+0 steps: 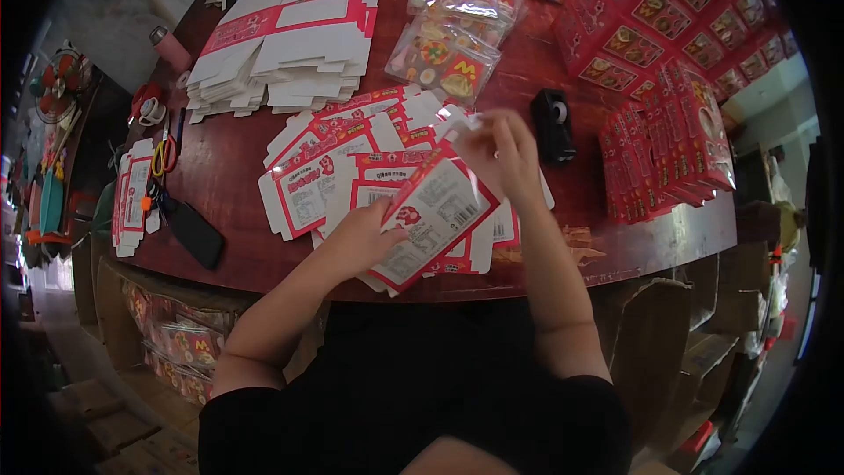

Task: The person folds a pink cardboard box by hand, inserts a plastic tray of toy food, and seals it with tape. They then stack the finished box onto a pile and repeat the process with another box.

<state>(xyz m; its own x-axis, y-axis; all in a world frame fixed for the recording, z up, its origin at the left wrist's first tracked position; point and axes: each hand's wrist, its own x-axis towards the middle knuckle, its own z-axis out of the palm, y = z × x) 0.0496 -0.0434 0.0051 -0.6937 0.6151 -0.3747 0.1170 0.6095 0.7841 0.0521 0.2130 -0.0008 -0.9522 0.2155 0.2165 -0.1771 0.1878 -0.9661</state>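
Observation:
My left hand point(365, 239) grips a red-and-white printed carton point(444, 211) by its near left side, thumb lying on the printed face. The carton is tilted over a loose pile of flat cartons point(303, 180), its barcode side up. At its far end my right hand point(507, 154) is closed in a pinch beside a shiny whitish flap or film point(459, 127). What lies between those fingertips I cannot tell. Just right of this hand stands a black tape dispenser point(552, 127) with a roll in it.
Stacked white-and-red flat cartons point(308, 48) lie at the back left, clear packets point(448, 57) at back centre. Made-up red boxes point(664, 149) and a tall red carton stack point(659, 13) fill the right. Yellow-handled scissors point(164, 157) and a black phone point(195, 233) lie left.

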